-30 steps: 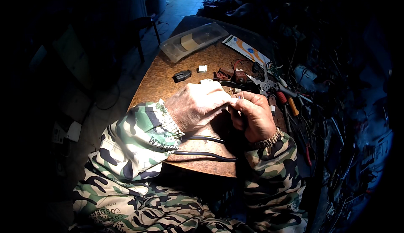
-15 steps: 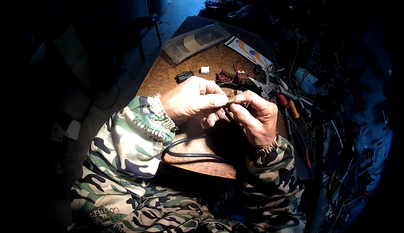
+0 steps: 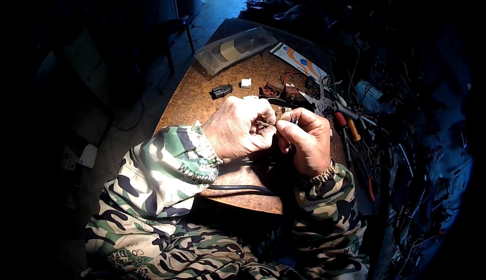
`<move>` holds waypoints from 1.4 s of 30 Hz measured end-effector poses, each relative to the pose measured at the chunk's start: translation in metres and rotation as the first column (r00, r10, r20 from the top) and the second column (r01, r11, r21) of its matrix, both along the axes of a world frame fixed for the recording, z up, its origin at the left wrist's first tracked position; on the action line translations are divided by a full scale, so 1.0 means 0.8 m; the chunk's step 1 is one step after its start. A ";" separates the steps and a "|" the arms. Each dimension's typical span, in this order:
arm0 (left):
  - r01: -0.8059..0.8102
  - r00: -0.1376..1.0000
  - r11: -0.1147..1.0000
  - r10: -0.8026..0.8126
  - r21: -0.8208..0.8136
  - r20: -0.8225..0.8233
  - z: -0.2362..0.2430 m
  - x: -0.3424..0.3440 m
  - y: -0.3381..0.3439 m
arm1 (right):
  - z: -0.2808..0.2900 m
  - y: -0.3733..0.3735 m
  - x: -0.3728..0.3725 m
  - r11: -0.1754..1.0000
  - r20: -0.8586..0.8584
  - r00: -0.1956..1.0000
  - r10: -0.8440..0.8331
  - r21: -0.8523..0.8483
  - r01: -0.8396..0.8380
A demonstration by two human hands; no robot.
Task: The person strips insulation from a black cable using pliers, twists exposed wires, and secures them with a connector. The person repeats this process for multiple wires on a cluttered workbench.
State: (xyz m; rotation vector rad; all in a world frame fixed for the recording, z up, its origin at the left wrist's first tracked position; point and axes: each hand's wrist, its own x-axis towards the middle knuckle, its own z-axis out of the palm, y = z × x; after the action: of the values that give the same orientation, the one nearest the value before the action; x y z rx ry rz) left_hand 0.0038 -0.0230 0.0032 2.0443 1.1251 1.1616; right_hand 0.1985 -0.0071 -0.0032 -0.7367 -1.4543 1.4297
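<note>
My left hand [image 3: 238,128] is closed in a pinch on a thin brass-coloured strand or strip [image 3: 263,123], too small to make out exactly. Its fingertips almost meet those of my right hand [image 3: 307,137], which is closed round a dark wire end [image 3: 294,121]. Most of what the right fingers hold is hidden. Below both hands a black cable [image 3: 243,188] lies across the near part of the wooden table [image 3: 190,94]. Beyond the left hand sit a black plug-like connector [image 3: 221,91] and a small white block [image 3: 246,83].
Reddish-brown parts [image 3: 291,93], a metal multi-hole tool [image 3: 322,103] and red and yellow handled tools [image 3: 353,130] lie on the right. Farther back are a clear plastic tray [image 3: 207,60] and a printed card [image 3: 298,60]. Tangled wires fill the right side; a stool [image 3: 174,26] stands left.
My left hand has turned and curled its fingers inward, its wrist shifting slightly right and down. The brass-coloured piece now shows between its fingers. My right hand stays nearly in place.
</note>
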 end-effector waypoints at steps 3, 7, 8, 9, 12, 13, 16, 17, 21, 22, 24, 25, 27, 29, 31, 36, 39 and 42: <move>-0.004 0.997 0.932 0.031 0.361 -0.070 -0.013 0.004 0.007 | 0.000 0.000 0.000 0.983 -0.067 0.998 0.009 -0.181 -0.021; 0.011 0.976 0.842 0.109 0.540 -0.189 -0.015 0.004 0.010 | 0.005 0.001 0.000 0.927 -0.103 0.994 0.034 -0.369 -0.070; 0.018 0.968 0.820 0.129 0.572 -0.216 -0.016 0.003 0.011 | 0.005 0.002 0.002 0.916 -0.107 0.993 0.046 -0.393 -0.084; 0.019 0.972 0.820 0.118 0.572 -0.202 -0.016 0.003 0.011 | 0.005 0.002 0.002 0.904 -0.113 0.992 0.057 -0.416 -0.100; 0.033 0.985 0.820 0.071 0.572 -0.159 -0.017 0.001 0.013 | 0.012 0.003 0.004 0.890 -0.137 0.987 0.084 -0.434 -0.136; 0.044 0.989 0.823 0.045 0.566 -0.142 -0.017 0.001 0.014 | 0.014 0.002 0.005 0.890 -0.137 0.987 0.082 -0.437 -0.134; 0.062 0.997 0.886 -0.037 0.460 -0.063 -0.009 -0.003 0.010 | 0.015 0.004 0.004 0.887 -0.147 0.985 0.091 -0.438 -0.148; 0.055 0.998 0.924 -0.043 0.379 -0.040 -0.004 -0.005 0.005 | 0.015 0.004 0.003 0.887 -0.156 0.983 0.100 -0.434 -0.159; 0.130 0.959 0.986 -0.097 -0.109 0.265 -0.019 0.004 0.011 | 0.004 0.006 0.007 0.931 -0.109 0.994 0.013 -0.360 -0.051; 0.155 0.935 0.964 -0.072 -0.218 0.347 -0.018 0.005 0.009 | 0.006 0.003 0.006 0.942 -0.119 0.993 0.013 -0.332 -0.052; 0.195 0.907 0.937 -0.060 -0.289 0.417 -0.009 0.004 0.003 | 0.006 0.000 0.001 0.965 -0.132 0.991 0.021 -0.258 -0.055; 0.205 0.891 0.935 -0.056 -0.290 0.451 -0.009 0.004 0.002 | 0.005 0.001 -0.001 0.974 -0.108 0.993 0.047 -0.214 -0.069; 0.205 0.883 0.915 -0.020 -0.347 0.469 -0.005 -0.002 0.004 | 0.005 0.003 0.000 0.991 -0.136 0.989 0.051 -0.115 -0.067; 0.202 0.841 0.917 0.018 -0.345 0.541 0.001 -0.001 0.013 | 0.018 0.012 0.016 0.993 -0.065 0.995 -0.072 0.086 0.078; 0.139 0.827 0.932 0.077 -0.335 0.557 -0.001 -0.013 0.021 | 0.035 0.026 0.038 0.911 -0.165 0.936 -0.312 0.227 0.344; 0.135 0.789 0.925 0.116 -0.355 0.604 -0.007 -0.019 0.032 | 0.047 0.048 0.117 0.608 0.080 0.646 -0.759 0.440 0.661; 0.082 0.798 0.923 0.165 -0.376 0.579 -0.005 -0.033 0.021 | 0.036 0.046 0.105 0.576 0.535 0.216 -0.817 0.780 0.246; 0.163 0.787 0.920 0.096 -0.356 0.610 -0.018 -0.018 0.036 | 0.015 0.043 0.114 0.717 0.715 0.054 -0.697 0.692 0.085</move>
State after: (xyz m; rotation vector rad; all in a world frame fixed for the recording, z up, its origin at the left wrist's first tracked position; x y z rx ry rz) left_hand -0.0109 0.0056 -0.0115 1.2219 0.8809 1.3229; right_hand 0.2895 0.0272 0.0085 -1.7572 -2.1218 -0.1912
